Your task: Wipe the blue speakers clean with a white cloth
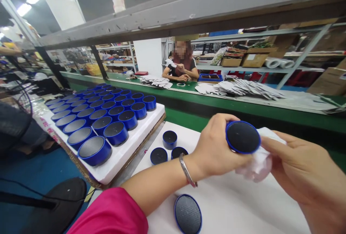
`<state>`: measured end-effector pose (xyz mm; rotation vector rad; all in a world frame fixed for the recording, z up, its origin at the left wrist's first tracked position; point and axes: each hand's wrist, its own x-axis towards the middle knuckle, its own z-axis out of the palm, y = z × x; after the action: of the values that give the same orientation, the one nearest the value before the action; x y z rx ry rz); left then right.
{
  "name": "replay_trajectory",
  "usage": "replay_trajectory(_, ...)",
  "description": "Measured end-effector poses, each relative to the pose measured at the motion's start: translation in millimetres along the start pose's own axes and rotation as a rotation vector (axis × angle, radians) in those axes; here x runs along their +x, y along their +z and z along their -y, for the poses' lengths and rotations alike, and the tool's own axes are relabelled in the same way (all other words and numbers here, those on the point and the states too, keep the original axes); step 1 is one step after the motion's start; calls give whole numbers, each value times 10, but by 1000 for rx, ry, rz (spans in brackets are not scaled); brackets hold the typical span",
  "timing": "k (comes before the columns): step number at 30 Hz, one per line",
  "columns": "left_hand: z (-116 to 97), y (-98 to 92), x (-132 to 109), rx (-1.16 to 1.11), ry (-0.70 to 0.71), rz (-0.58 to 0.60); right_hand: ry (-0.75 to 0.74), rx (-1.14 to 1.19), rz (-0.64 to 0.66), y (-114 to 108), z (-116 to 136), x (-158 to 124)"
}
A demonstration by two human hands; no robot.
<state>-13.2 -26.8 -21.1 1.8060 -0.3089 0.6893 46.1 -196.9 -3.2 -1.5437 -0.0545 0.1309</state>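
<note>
My left hand [216, 147] is wrapped round a blue cylindrical speaker [242, 137], its dark mesh top tilted toward me. A crumpled white cloth [263, 154] presses against the speaker's right side, and my right hand [302, 165] pinches it. Under my left forearm, a single blue-rimmed speaker [188, 214] rests on the white work surface [238, 208]. Beyond my wrist are more of the same kind, among them an upright speaker [169, 140] and one lying close to it [158, 156].
At left, a white foam tray [135, 138] bears rows of blue speakers. A green conveyor belt [181, 118] runs behind the work surface. Across it sits a person [181, 64] among piles of white pieces [243, 89]. A metal beam [189, 17] spans overhead.
</note>
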Motion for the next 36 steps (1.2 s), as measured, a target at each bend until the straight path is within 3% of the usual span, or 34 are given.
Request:
replay_trajectory(7, 89, -30, 42, -20, -14, -48, 115, -51, 127, -94, 137, -110)
replay_trajectory(12, 122, -13, 31, 4, 6, -52, 54, -96, 38, 59, 58, -188)
replay_trajectory(17, 153, 19, 8, 2, -42, -62, 130, 59, -11, 125, 30, -157)
replay_trajectory(29, 129, 18, 7, -13, -78, -82, 162, 87, 32, 119, 49, -146)
replay_trajectory(36, 62, -20, 43, -44, -222, -11, 117, 86, 26, 81, -4, -70)
